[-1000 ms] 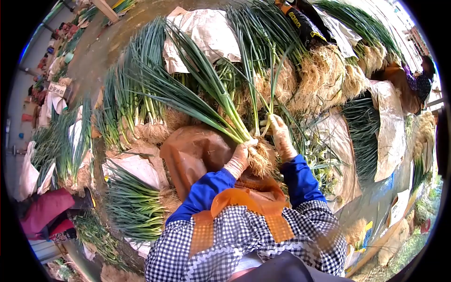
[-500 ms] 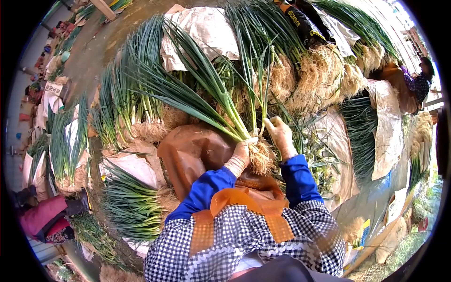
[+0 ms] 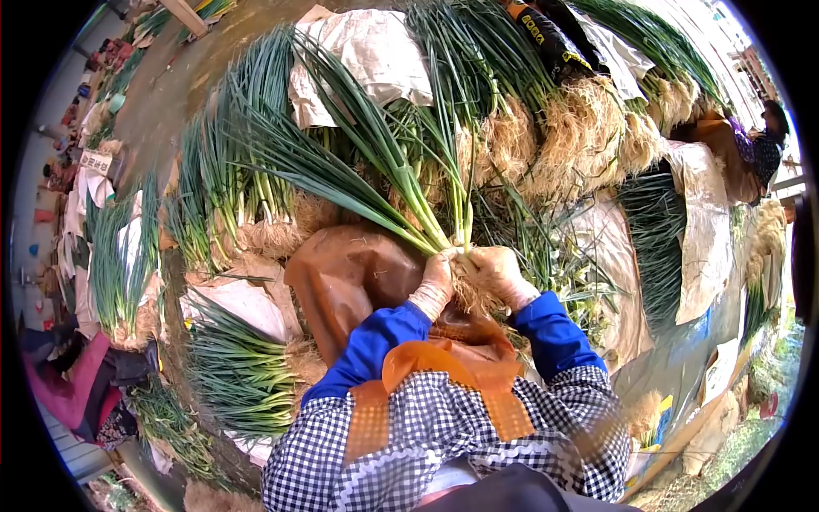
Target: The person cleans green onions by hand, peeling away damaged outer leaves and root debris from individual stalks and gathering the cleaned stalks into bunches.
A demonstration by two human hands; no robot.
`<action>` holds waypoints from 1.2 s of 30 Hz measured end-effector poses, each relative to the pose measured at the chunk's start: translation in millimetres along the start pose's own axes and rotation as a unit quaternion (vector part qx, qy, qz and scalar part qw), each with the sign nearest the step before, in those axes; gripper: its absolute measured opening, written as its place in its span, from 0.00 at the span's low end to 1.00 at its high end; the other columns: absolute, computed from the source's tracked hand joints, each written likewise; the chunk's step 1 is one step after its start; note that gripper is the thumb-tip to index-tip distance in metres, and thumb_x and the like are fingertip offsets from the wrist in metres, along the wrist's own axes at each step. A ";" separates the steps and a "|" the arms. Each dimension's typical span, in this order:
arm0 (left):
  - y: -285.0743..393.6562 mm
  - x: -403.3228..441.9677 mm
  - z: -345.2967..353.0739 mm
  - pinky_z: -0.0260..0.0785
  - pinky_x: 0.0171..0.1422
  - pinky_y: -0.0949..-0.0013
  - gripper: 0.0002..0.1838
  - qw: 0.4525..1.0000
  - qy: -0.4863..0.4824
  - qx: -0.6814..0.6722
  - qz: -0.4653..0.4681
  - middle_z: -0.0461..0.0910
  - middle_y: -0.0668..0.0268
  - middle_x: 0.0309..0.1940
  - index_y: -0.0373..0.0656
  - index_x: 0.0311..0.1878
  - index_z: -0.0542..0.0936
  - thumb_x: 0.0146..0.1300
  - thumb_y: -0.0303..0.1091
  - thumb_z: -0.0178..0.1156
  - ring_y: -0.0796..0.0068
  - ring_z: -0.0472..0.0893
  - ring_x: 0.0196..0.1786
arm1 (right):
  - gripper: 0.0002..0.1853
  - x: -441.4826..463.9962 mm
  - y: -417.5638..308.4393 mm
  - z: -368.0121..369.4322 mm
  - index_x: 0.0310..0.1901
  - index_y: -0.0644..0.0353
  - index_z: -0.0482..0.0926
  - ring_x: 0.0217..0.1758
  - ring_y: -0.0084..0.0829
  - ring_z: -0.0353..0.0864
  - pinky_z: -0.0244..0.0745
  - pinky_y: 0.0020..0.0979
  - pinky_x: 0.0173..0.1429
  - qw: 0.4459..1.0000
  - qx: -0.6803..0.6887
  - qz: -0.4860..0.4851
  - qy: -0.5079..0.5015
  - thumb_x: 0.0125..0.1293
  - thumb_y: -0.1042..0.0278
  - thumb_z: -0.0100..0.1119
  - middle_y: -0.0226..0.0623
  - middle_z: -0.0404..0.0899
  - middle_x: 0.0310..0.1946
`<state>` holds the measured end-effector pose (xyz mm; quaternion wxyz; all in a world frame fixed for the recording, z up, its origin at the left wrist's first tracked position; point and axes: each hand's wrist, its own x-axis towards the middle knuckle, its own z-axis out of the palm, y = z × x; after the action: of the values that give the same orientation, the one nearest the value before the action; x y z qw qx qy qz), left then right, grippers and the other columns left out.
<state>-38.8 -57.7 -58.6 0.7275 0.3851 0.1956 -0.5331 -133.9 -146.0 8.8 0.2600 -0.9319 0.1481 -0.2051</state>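
Above my lap, a bunch of green onions [image 3: 415, 198] points its long leaves up and to the left. My left hand [image 3: 436, 280] is closed around its white bases. My right hand [image 3: 496, 271] is closed at the right side of the same bases, against my left hand. The pale tangled roots [image 3: 474, 299] hang down between both hands. Under them a brown waterproof apron [image 3: 350, 264] covers my lap.
Rows of green onions [image 3: 256, 102] with bushy roots [image 3: 576, 128] lie ahead. A trimmed pile [image 3: 239, 371] is at the left, loose leaves [image 3: 589, 299] at the right. Cream sacks [image 3: 363, 64] lie among them. Other people sit at the far left [image 3: 81, 384] and right [image 3: 759, 149].
My right hand has moved down and left from the upright stalks to the bases beside my left hand. Those stalks now stand closer to the bunch. The person at left has shifted.
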 end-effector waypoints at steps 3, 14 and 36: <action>11.5 -9.3 7.5 0.72 0.33 0.75 0.12 0.998 -0.055 -0.005 0.007 0.78 0.65 0.29 0.37 0.44 0.77 0.56 0.25 0.52 0.76 0.76 0.27 | 0.13 -50.2 45.8 -25.3 0.21 0.53 0.76 0.18 0.38 0.76 0.71 0.36 0.23 0.971 0.028 0.235 0.032 0.59 0.58 0.56 0.38 0.75 0.16; 13.4 -10.9 5.0 0.65 0.24 0.81 0.15 0.996 -0.072 0.044 -0.040 0.76 0.71 0.28 0.41 0.48 0.76 0.56 0.26 0.54 0.81 0.71 0.21 | 0.20 24.9 22.3 -6.6 0.44 0.62 0.76 0.35 0.30 0.79 0.72 0.29 0.40 0.938 0.150 0.310 -0.052 0.63 0.51 0.55 0.36 0.81 0.32; 25.3 -27.1 14.0 0.71 0.42 0.74 0.17 0.987 -0.159 0.026 0.004 0.78 0.67 0.30 0.35 0.49 0.76 0.53 0.23 0.54 0.76 0.77 0.33 | 0.26 -20.7 41.9 -3.1 0.47 0.66 0.76 0.48 0.29 0.78 0.70 0.31 0.55 0.705 0.576 0.413 -0.038 0.69 0.47 0.44 0.39 0.79 0.43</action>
<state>-26.7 -48.2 -22.0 0.7411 0.3146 0.0621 -0.5899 -160.5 -173.8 -17.9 0.8103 -0.4534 0.3609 -0.0872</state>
